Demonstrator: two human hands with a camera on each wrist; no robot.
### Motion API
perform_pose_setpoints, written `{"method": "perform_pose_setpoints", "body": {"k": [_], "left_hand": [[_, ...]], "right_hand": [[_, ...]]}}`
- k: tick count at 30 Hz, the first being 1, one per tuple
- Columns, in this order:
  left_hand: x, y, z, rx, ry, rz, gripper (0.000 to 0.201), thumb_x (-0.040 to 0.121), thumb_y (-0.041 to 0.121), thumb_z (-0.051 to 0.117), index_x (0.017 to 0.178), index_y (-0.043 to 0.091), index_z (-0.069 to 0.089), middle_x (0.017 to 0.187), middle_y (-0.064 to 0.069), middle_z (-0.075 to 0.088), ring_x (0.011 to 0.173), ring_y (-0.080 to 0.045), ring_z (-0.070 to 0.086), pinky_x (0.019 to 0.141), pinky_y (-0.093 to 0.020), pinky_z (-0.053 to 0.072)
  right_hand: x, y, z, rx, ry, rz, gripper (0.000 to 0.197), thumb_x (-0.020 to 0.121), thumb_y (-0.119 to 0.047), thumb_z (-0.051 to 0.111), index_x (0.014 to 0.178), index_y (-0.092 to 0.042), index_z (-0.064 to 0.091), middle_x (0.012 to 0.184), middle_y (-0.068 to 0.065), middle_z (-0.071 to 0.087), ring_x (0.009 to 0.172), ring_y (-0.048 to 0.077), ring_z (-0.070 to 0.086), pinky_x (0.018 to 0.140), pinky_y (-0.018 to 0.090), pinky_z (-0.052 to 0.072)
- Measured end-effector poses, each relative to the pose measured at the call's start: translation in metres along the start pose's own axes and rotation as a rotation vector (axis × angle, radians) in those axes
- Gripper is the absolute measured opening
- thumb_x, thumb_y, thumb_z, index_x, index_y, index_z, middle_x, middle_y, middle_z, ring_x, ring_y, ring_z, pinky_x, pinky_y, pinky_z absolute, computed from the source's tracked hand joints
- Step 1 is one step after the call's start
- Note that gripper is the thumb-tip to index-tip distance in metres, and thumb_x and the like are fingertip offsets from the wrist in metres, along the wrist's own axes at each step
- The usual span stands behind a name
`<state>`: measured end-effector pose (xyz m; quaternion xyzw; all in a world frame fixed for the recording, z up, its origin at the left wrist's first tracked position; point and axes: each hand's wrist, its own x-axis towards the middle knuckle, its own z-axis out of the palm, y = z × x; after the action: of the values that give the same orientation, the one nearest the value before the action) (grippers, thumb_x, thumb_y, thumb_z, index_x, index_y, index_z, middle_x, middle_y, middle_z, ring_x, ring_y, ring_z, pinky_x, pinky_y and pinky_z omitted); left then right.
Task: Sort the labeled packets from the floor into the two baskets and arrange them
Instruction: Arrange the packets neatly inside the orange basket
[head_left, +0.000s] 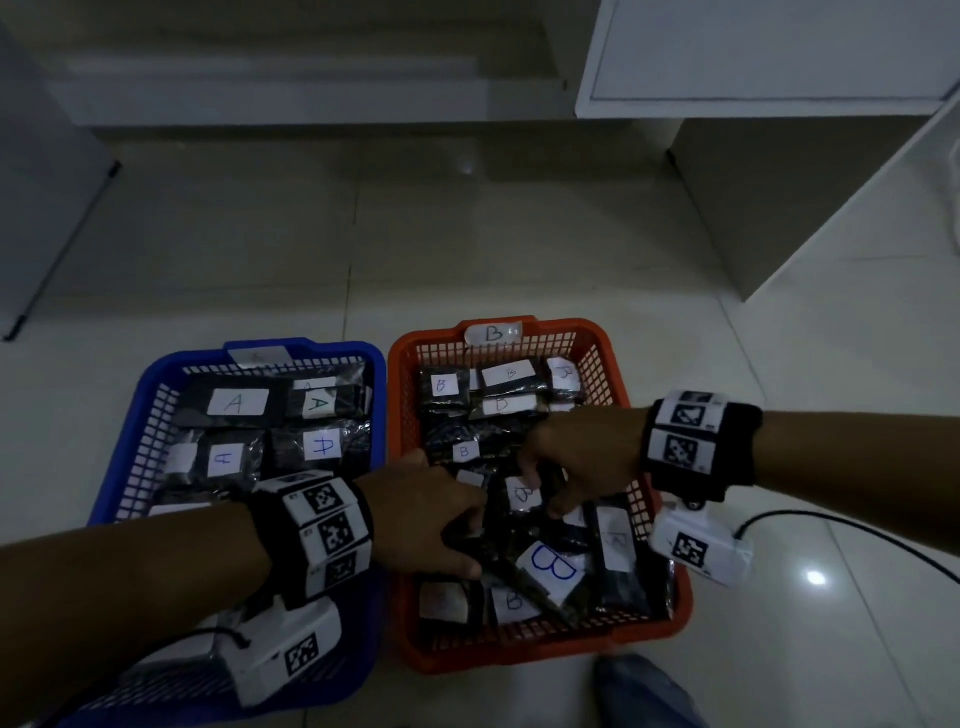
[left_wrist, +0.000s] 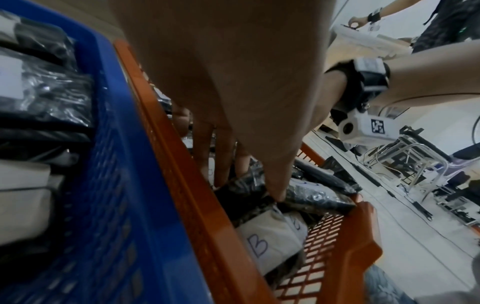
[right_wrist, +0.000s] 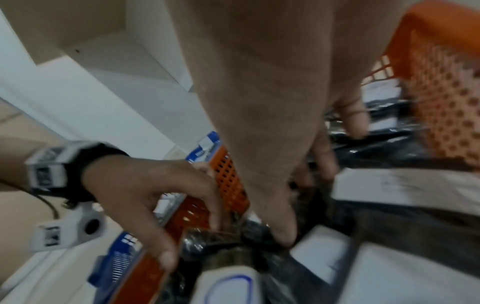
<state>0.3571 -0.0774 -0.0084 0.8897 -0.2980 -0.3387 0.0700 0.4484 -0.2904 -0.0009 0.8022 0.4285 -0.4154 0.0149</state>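
Note:
Two baskets stand side by side on the tiled floor. The blue basket (head_left: 124, 431) holds dark packets labelled A (head_left: 236, 402). The orange basket (head_left: 402, 395), tagged B at its far rim, holds dark packets labelled B (head_left: 553, 569). Both hands are inside the orange basket, close together. My left hand (head_left: 457, 535) has its fingers and thumb curled on a dark packet (left_wrist: 241, 197) near the basket's left wall. My right hand (head_left: 545, 483) pinches a packet with a small B label (head_left: 522, 494) in the middle. Its thumb (right_wrist: 283, 236) presses on dark wrapping.
A white cabinet (head_left: 779, 52) stands at the back right, and a black cable (head_left: 831, 525) runs over the floor to the right of the orange basket. A thin dark rod (head_left: 62, 249) lies at the far left. My jeans-clad knee (head_left: 644, 691) is just below the orange basket.

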Motion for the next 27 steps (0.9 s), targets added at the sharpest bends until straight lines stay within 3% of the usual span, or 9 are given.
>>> {"method": "perform_pose_setpoints", "body": {"k": [2, 4, 7, 10, 14, 17, 21, 23, 27], "left_hand": [[0.001, 0.001, 0.000, -0.006, -0.024, -0.003, 0.047, 0.089, 0.065, 0.055, 0.118, 0.030, 0.051, 0.082, 0.023, 0.038, 0.087, -0.007, 0.043, 0.089, -0.029, 0.026], [0.001, 0.002, 0.000, -0.049, -0.036, -0.023, 0.047, 0.089, 0.065, 0.055, 0.120, 0.031, 0.051, 0.091, 0.020, 0.044, 0.093, -0.010, 0.043, 0.088, -0.029, 0.027], [-0.002, -0.001, -0.002, -0.155, 0.014, -0.009, 0.044, 0.088, 0.065, 0.056, 0.114, 0.030, 0.052, 0.099, 0.013, 0.060, 0.093, -0.010, 0.055, 0.090, -0.029, 0.036], [-0.006, -0.007, -0.013, -0.254, 0.088, -0.003, 0.040, 0.086, 0.059, 0.064, 0.110, 0.030, 0.051, 0.096, 0.011, 0.064, 0.082, -0.004, 0.061, 0.073, -0.027, 0.051], [-0.009, -0.019, -0.031, -0.259, 0.193, -0.080, 0.041, 0.077, 0.058, 0.074, 0.096, 0.032, 0.049, 0.089, 0.014, 0.061, 0.075, -0.002, 0.058, 0.063, -0.023, 0.049], [-0.008, -0.024, -0.038, -0.149, 0.327, -0.155, 0.045, 0.071, 0.064, 0.074, 0.089, 0.032, 0.048, 0.090, 0.018, 0.057, 0.081, -0.002, 0.054, 0.071, -0.027, 0.040], [-0.001, -0.032, -0.041, 0.060, 0.388, -0.222, 0.048, 0.069, 0.069, 0.072, 0.086, 0.035, 0.043, 0.090, 0.020, 0.048, 0.085, -0.003, 0.045, 0.085, -0.034, 0.035], [0.005, -0.036, -0.041, 0.138, 0.360, -0.262, 0.048, 0.069, 0.071, 0.070, 0.088, 0.035, 0.044, 0.093, 0.018, 0.048, 0.088, -0.005, 0.045, 0.087, -0.036, 0.036], [0.018, -0.041, -0.042, 0.226, 0.314, -0.336, 0.050, 0.072, 0.077, 0.062, 0.094, 0.034, 0.049, 0.103, 0.014, 0.055, 0.100, -0.011, 0.051, 0.093, -0.040, 0.036]], "right_hand": [[0.000, 0.004, 0.006, 0.023, 0.078, 0.011, 0.037, 0.082, -0.037, 0.078, 0.112, -0.022, 0.063, 0.110, -0.001, 0.064, 0.093, 0.018, 0.061, 0.078, 0.035, 0.056], [-0.001, 0.005, 0.010, 0.046, 0.110, 0.013, 0.038, 0.080, -0.037, 0.078, 0.112, -0.023, 0.061, 0.111, -0.002, 0.062, 0.094, 0.019, 0.060, 0.080, 0.038, 0.056], [-0.006, 0.008, 0.009, 0.030, 0.176, -0.019, 0.044, 0.079, -0.036, 0.077, 0.118, -0.026, 0.059, 0.118, -0.003, 0.059, 0.098, 0.016, 0.058, 0.081, 0.032, 0.054], [-0.015, 0.019, -0.004, 0.056, 0.256, -0.020, 0.050, 0.081, -0.020, 0.078, 0.126, -0.026, 0.056, 0.124, -0.005, 0.060, 0.102, 0.013, 0.060, 0.083, 0.029, 0.055], [-0.019, 0.026, -0.009, 0.049, 0.127, -0.063, 0.047, 0.083, -0.006, 0.075, 0.124, -0.025, 0.063, 0.134, -0.002, 0.059, 0.117, 0.017, 0.060, 0.095, 0.034, 0.055], [-0.018, 0.022, 0.000, -0.002, 0.156, -0.116, 0.031, 0.090, -0.016, 0.069, 0.120, -0.021, 0.068, 0.139, 0.002, 0.053, 0.123, 0.017, 0.053, 0.101, 0.028, 0.049], [-0.010, 0.014, 0.012, 0.018, 0.229, -0.067, 0.034, 0.086, -0.051, 0.070, 0.099, -0.020, 0.065, 0.108, 0.002, 0.060, 0.094, 0.018, 0.059, 0.080, 0.031, 0.055], [-0.006, 0.012, 0.016, 0.014, 0.247, -0.049, 0.035, 0.083, -0.050, 0.073, 0.094, -0.018, 0.063, 0.100, 0.001, 0.060, 0.088, 0.017, 0.058, 0.076, 0.033, 0.054], [-0.002, 0.015, 0.014, 0.043, 0.318, -0.085, 0.033, 0.080, -0.036, 0.077, 0.098, -0.012, 0.065, 0.104, 0.005, 0.062, 0.091, 0.021, 0.059, 0.080, 0.035, 0.054]]}}
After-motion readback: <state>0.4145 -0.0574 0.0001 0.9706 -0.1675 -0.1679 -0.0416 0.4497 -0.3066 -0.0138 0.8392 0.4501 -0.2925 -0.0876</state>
